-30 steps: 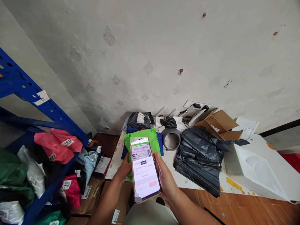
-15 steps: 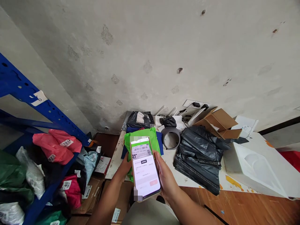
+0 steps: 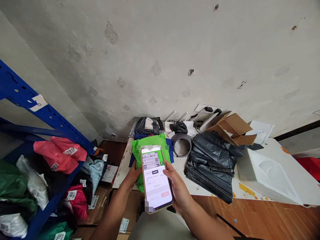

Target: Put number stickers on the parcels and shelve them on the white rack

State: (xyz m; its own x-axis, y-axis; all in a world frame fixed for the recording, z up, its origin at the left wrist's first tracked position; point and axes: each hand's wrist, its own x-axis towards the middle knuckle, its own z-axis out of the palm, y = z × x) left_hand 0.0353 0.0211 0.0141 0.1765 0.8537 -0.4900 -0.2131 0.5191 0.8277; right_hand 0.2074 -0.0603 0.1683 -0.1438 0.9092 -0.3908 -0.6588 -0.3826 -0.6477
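A smartphone (image 3: 155, 180) is held upright over the near edge of the table, its lit screen showing a barcode label and a page of text. My right hand (image 3: 178, 186) wraps round the phone's right side, with the thumb at the screen's edge. Behind the phone is a bright green plastic parcel bag (image 3: 150, 141). My left hand (image 3: 135, 173) grips the green parcel bag at its left side; most of its fingers are hidden behind the bag and phone.
Black plastic mailing bags (image 3: 212, 160) lie beside a grey ring (image 3: 182, 145) on the white table (image 3: 200, 190). An open cardboard box (image 3: 232, 128) and a white foam box (image 3: 267, 180) stand to the right. On the left, a blue rack (image 3: 45, 113) holds labelled parcels (image 3: 62, 153).
The phone has shifted slightly right and tilted a little. My right thumb has moved in over the screen's edge. The label image on the screen has shifted.
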